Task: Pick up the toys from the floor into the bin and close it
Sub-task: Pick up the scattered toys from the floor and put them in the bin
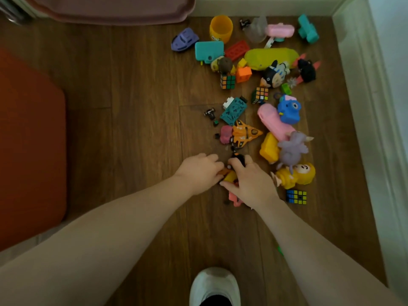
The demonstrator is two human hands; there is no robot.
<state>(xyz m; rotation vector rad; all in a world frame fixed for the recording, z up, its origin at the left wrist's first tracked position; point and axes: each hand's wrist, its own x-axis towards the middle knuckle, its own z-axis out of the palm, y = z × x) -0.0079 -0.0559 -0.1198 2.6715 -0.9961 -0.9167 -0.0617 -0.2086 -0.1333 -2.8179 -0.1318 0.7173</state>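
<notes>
Many toys lie scattered on the wooden floor (pixel 132 129). My left hand (pixel 199 171) and my right hand (pixel 248 182) meet low in the pile, both curled round a small cluster of toys: a black toy (pixel 238 159), a yellow and orange piece (pixel 228 176) and a pink piece (pixel 234 198) under my right palm. Just beyond them lies an orange toy jet (pixel 245 134). To the right are a purple plush (pixel 291 149), a yellow doll (pixel 294 176) and a puzzle cube (pixel 296 197). A pink-rimmed bin (pixel 110 12) stands at the top left.
A red-orange cushion or seat (pixel 31 140) fills the left side. White skirting and wall (pixel 375 107) close off the right and far sides. My white shoe (pixel 215 286) stands at the bottom centre. More toys, a yellow cup (pixel 220 28) among them, lie near the far wall.
</notes>
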